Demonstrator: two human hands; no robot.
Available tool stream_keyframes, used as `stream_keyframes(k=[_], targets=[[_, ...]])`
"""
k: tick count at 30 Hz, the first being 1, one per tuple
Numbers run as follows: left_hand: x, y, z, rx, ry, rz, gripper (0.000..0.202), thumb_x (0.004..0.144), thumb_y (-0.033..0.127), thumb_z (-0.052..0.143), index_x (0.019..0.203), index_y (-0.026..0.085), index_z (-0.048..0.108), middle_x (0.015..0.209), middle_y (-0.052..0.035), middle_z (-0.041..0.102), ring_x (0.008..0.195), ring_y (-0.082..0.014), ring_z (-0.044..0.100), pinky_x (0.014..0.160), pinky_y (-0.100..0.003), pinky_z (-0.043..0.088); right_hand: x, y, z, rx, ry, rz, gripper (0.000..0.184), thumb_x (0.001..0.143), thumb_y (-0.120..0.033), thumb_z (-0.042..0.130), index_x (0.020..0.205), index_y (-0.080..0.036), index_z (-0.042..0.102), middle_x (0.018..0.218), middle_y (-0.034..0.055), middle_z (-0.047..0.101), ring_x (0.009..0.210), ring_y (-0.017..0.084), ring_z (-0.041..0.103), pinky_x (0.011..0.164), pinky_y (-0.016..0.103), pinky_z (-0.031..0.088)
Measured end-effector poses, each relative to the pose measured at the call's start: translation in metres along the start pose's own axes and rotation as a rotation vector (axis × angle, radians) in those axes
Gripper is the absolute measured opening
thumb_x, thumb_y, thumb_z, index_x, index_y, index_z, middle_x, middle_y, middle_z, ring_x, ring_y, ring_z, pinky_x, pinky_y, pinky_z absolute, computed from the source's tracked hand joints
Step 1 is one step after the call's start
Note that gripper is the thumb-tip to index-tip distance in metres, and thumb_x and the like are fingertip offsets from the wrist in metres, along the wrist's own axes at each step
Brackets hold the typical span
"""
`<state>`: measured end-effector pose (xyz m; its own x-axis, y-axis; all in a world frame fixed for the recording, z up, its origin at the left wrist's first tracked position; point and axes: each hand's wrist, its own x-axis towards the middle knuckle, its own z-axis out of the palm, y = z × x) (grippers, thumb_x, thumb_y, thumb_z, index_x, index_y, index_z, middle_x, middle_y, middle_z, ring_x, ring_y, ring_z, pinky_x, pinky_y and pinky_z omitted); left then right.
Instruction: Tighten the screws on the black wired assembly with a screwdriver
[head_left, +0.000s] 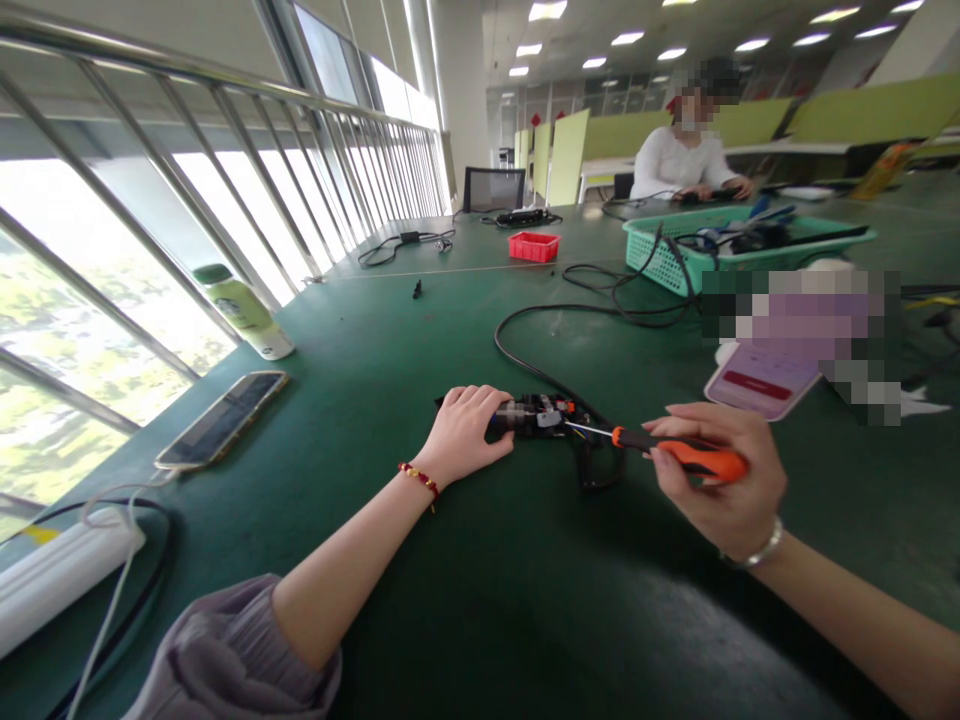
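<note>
An opened black corded power tool (551, 418), which looks like an electric drill, lies on the green table with its inner parts and small wires exposed. My left hand (466, 430) is closed over its left end, fingers on the far side and thumb on the near side. In my right hand (731, 475) is a screwdriver (694, 457) with an orange and black handle, gripped between thumb and fingers. Its thin shaft points left, and the tip is at the wires in the tool's middle; whether it touches them I cannot tell. The tool's looped handle hangs toward me.
A black cord runs from the tool to a green basket (660, 252) of parts. Nearby are a red tray (534, 246), a lit phone (772, 375), another phone (223, 420), a bottle (247, 315) and a white power strip (67, 570). Across the table sits a person (682, 165).
</note>
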<state>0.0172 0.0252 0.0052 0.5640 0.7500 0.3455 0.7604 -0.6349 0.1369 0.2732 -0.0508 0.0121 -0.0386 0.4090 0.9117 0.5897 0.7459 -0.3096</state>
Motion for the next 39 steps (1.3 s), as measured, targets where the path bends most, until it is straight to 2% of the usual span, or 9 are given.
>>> stream_keyframes(k=[4, 11, 15, 19, 24, 26, 30, 33, 39], targets=[[-0.0003, -0.0004, 0.0004, 0.000, 0.000, 0.004, 0.032, 0.080, 0.032, 0.054, 0.110, 0.019, 0.054, 0.106, -0.0041, 0.062, 0.098, -0.0227, 0.055, 0.095, -0.040, 0.037, 0.0002, 0.0020, 0.0023, 0.046, 0.023, 0.013, 0.051, 0.067, -0.009, 0.069, 0.115, -0.020, 0.054, 0.084, 0.0026, 0.062, 0.073, 0.020, 0.068, 0.064, 0.035, 0.057], [-0.0006, 0.0002, -0.0004, 0.006, -0.003, -0.006, 0.032, 0.080, 0.032, 0.055, 0.109, 0.019, 0.055, 0.107, -0.0042, 0.062, 0.099, -0.0228, 0.055, 0.095, -0.040, 0.037, -0.0017, 0.0017, -0.0004, -0.101, 0.013, 0.063, 0.016, 0.072, -0.016, 0.067, 0.083, -0.021, 0.058, 0.086, 0.0025, 0.063, 0.067, 0.016, 0.064, 0.063, 0.034, 0.054], [0.0000, 0.0003, -0.0001, 0.006, -0.005, -0.005, 0.032, 0.080, 0.033, 0.055, 0.109, 0.019, 0.055, 0.106, -0.0041, 0.062, 0.099, -0.0228, 0.055, 0.094, -0.040, 0.037, 0.0022, 0.0003, 0.0006, -0.119, 0.016, 0.071, 0.015, 0.069, -0.018, 0.066, 0.082, -0.021, 0.058, 0.076, 0.0032, 0.063, 0.077, 0.022, 0.065, 0.077, 0.043, 0.052], [0.0003, 0.0000, 0.0005, 0.003, -0.003, -0.005, 0.033, 0.080, 0.033, 0.054, 0.109, 0.019, 0.055, 0.106, -0.0041, 0.062, 0.098, -0.0224, 0.055, 0.094, -0.040, 0.037, 0.0065, -0.0017, 0.0018, -0.110, 0.058, 0.105, 0.024, 0.067, -0.018, 0.065, 0.090, -0.019, 0.059, 0.076, 0.0046, 0.063, 0.078, 0.024, 0.064, 0.075, 0.044, 0.051], [-0.0004, -0.0004, 0.0003, -0.003, 0.000, -0.001, 0.032, 0.080, 0.033, 0.054, 0.110, 0.020, 0.054, 0.106, -0.0042, 0.062, 0.099, -0.0227, 0.055, 0.095, -0.040, 0.037, 0.0001, 0.0016, -0.0010, -0.185, 0.008, 0.082, 0.011, 0.072, -0.022, 0.065, 0.076, -0.022, 0.056, 0.069, 0.0005, 0.058, 0.072, 0.020, 0.060, 0.073, 0.040, 0.049], [-0.0007, -0.0004, 0.0000, -0.004, -0.001, -0.001, 0.032, 0.080, 0.033, 0.054, 0.110, 0.020, 0.054, 0.106, -0.0043, 0.062, 0.099, -0.0229, 0.055, 0.095, -0.040, 0.037, -0.0015, 0.0026, -0.0013, -0.147, -0.001, 0.078, 0.013, 0.073, -0.021, 0.065, 0.079, -0.022, 0.055, 0.068, -0.0010, 0.057, 0.067, 0.018, 0.058, 0.071, 0.039, 0.049], [-0.0010, -0.0002, -0.0003, -0.007, -0.002, -0.005, 0.032, 0.080, 0.033, 0.054, 0.109, 0.020, 0.054, 0.107, -0.0041, 0.062, 0.099, -0.0230, 0.055, 0.095, -0.040, 0.037, 0.0013, 0.0013, 0.0014, -0.143, 0.044, 0.084, 0.021, 0.068, -0.020, 0.067, 0.086, -0.023, 0.057, 0.071, 0.0017, 0.059, 0.080, 0.025, 0.061, 0.076, 0.045, 0.049], [-0.0010, -0.0001, -0.0003, -0.008, -0.004, -0.008, 0.031, 0.080, 0.033, 0.054, 0.109, 0.021, 0.054, 0.107, -0.0041, 0.062, 0.099, -0.0230, 0.055, 0.095, -0.040, 0.037, 0.0039, 0.0000, 0.0034, -0.064, 0.087, 0.096, 0.034, 0.067, -0.018, 0.066, 0.099, -0.022, 0.057, 0.078, 0.0027, 0.060, 0.074, 0.022, 0.062, 0.072, 0.044, 0.051], [-0.0009, -0.0001, -0.0003, -0.007, -0.001, -0.005, 0.031, 0.080, 0.032, 0.054, 0.109, 0.021, 0.054, 0.106, -0.0037, 0.062, 0.099, -0.0228, 0.055, 0.095, -0.040, 0.037, 0.0033, -0.0004, 0.0000, -0.107, -0.002, 0.089, 0.014, 0.073, -0.017, 0.065, 0.073, -0.023, 0.052, 0.067, -0.0015, 0.056, 0.061, 0.016, 0.057, 0.063, 0.036, 0.050]])
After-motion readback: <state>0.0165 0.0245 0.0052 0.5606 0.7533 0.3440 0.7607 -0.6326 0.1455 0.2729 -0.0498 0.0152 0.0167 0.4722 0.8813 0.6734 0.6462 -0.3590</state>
